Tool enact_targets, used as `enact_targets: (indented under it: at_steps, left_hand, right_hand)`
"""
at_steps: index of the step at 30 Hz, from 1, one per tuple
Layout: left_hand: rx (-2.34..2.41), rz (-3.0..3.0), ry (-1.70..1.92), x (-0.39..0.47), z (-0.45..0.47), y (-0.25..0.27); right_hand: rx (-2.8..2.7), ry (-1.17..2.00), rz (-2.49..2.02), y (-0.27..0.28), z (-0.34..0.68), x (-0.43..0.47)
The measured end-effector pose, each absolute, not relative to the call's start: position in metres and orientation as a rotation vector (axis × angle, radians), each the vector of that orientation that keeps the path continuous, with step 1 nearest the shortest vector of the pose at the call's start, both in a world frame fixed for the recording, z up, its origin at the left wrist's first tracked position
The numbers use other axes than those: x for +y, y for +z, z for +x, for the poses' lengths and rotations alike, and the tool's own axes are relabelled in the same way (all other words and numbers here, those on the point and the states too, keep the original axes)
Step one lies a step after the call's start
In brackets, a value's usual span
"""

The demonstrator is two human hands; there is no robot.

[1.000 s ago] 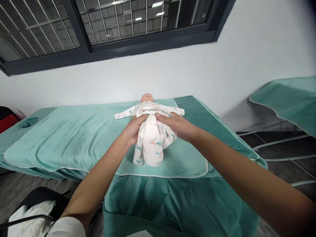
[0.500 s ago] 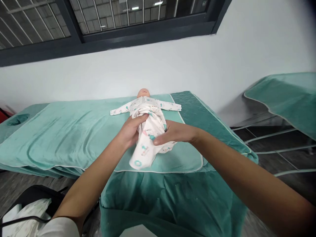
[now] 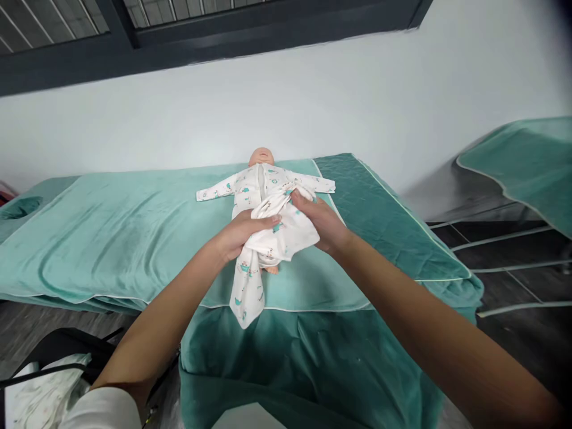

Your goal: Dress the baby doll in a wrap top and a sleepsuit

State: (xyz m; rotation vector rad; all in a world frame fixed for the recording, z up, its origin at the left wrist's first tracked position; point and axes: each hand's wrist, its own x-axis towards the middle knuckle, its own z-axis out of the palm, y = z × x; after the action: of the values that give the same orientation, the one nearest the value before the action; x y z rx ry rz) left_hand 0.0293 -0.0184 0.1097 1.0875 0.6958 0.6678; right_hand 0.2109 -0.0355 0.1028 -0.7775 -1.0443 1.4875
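A baby doll lies on its back on the bed, arms spread, wearing a white printed long-sleeved top. Above its lower body I hold bunched white baby pants with a matching green print; one leg-like end hangs toward the bed's near edge. My left hand is closed on the bunched cloth, thumb on top. On the other side, my right hand pinches the gathered fabric with its thumb. A small doll foot shows under the cloth; the rest of the legs is hidden.
Light green sheets cover the bed, with a darker quilted cover to the right. A black bag with printed cloth stands low at the left. Another green-covered bed is at the right. A white wall rises behind.
The pants have been turned and gathered between my hands, and my right hand has moved up and slightly right. The top's front and a doll foot now show. The view has tilted down.
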Motion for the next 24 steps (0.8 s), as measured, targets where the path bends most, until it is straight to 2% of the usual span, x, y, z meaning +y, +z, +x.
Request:
enact_targets:
  at_steps: [4, 12, 16, 20, 24]
  left_hand:
    - [0.936, 1.177, 0.722, 0.006, 0.029, 0.096]
    - [1.161, 2.134, 0.167, -0.005, 0.039, 0.082]
    - [1.172, 2.297, -0.104, -0.012, 0.048, 0.083]
    - [1.191, 2.306, -0.158, -0.017, 0.044, 0.084]
    - [1.081, 2.207, -0.148, -0.021, 0.033, 0.079]
  right_hand:
    - [-1.018, 1.617, -0.895, 0.072, 0.205, -0.043]
    - [-0.850, 1.810, -1.112, 0.010, 0.202, -0.098]
    - [-0.965, 1.744, -1.164, -0.005, 0.201, -0.107]
    - [-1.228, 1.521, -1.154, -0.006, 0.198, -0.099]
    - [-1.270, 1.496, -1.135, -0.004, 0.194, -0.100]
